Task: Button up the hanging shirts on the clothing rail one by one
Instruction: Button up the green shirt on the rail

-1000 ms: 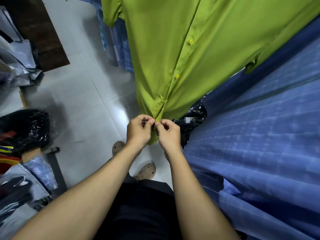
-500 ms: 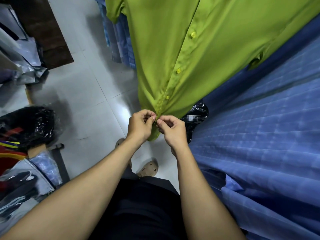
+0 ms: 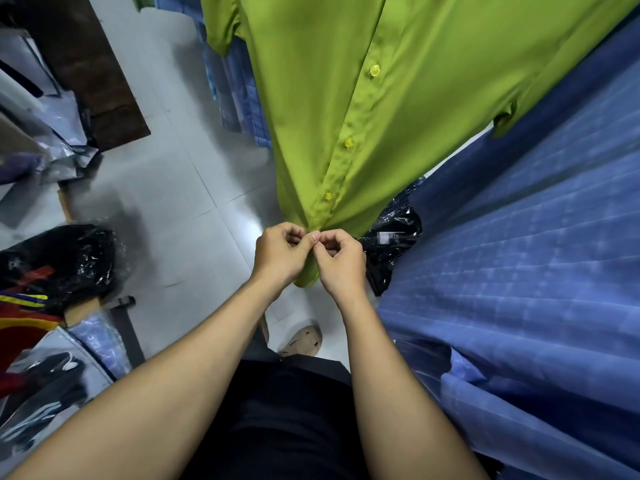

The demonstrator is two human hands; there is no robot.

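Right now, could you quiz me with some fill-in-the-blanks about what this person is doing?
The left hand and right hand both pinch the ____ shirt.
Above them, ____ yellow buttons show on it.
The checked shirt hanging on the person's right is ____.
Missing words: green, three, blue.

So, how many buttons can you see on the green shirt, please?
3 on the shirt: a top button, a middle button, a low button. Another may hide where the left hand and right hand pinch it.
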